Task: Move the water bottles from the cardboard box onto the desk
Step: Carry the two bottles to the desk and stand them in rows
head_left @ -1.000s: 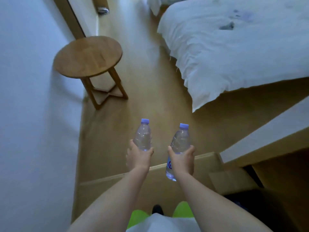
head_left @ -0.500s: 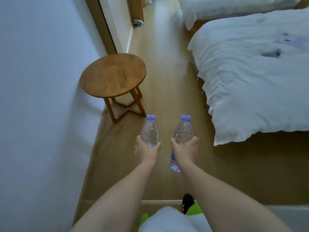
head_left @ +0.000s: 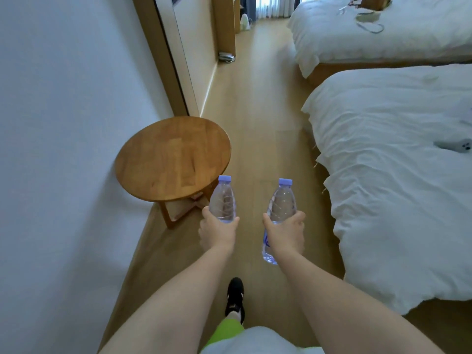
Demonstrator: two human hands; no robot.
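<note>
1. Left hand (head_left: 217, 232) is wrapped around the lower half of a clear water bottle (head_left: 222, 200), held upright in the air beside the near edge of a round wooden stool (head_left: 171, 159).
2. Right hand (head_left: 286, 234) grips a second water bottle (head_left: 281, 203) at its middle, also upright; its base shows below the fist.
3. Both bottles have lilac caps. The right bottle carries a blue-printed label, mostly hidden by fingers, so its writing cannot be read.
4. Neither bottle touches the wooden floor (head_left: 260, 118); a white bed (head_left: 398, 195) lies to the right.
</note>
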